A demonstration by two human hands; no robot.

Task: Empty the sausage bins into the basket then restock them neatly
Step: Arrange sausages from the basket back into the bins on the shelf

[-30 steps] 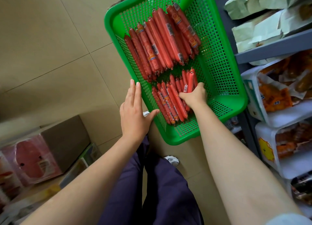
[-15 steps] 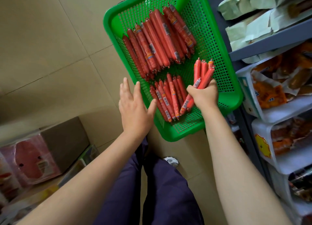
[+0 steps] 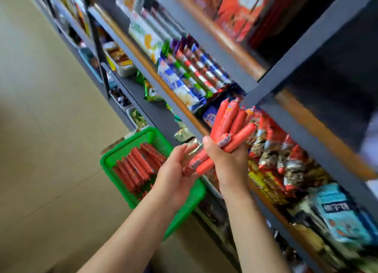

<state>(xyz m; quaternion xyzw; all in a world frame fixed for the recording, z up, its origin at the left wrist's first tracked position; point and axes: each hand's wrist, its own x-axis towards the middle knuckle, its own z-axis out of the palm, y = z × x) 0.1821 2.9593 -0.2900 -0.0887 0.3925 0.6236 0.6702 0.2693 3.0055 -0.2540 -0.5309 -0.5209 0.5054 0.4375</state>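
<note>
The right hand grips a bunch of red sausages above the green basket. The left hand, fingers straight, cups the bunch's lower ends. More sausages lie in the basket on the floor beside the shelves.

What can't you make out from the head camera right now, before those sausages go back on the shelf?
- Sausage bins: none identifiable in the head view; motion blur smears the shelves.
- Bundle of sausages: count unclear; right hand covers the middle, and the lower ends lie on the left hand.
- Basket: near part hidden behind the left forearm.
- Packet labels: blurred, unreadable.
</note>
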